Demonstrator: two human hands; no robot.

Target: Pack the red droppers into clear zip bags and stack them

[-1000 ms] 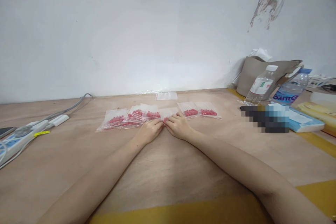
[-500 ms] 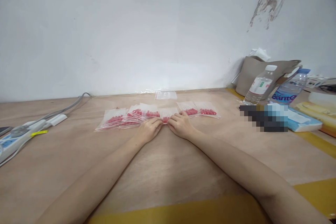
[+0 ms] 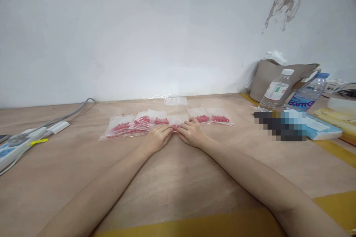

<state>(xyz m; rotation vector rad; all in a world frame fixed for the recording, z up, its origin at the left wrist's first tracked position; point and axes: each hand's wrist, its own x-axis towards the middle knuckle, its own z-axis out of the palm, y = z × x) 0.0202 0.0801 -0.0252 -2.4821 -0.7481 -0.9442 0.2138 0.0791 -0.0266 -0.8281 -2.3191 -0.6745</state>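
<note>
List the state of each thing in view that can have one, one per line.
left hand: fingers pinching the middle bag's near edge
right hand: the same, fingertips meeting the left's
middle bag: flat, held at its edge
other bags of red pieces: flat, untouched
empty bag: flat by the wall
two water bottles: capped, leaning

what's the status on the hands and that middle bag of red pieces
Left hand and right hand both pinching middle bag. Bag flat on table. Neighbour bags close either side.

Glossy clear plastic bags (image 3: 155,121) lie on a matt, smooth wooden table (image 3: 172,177) below a matt plastered wall (image 3: 139,33)
</note>
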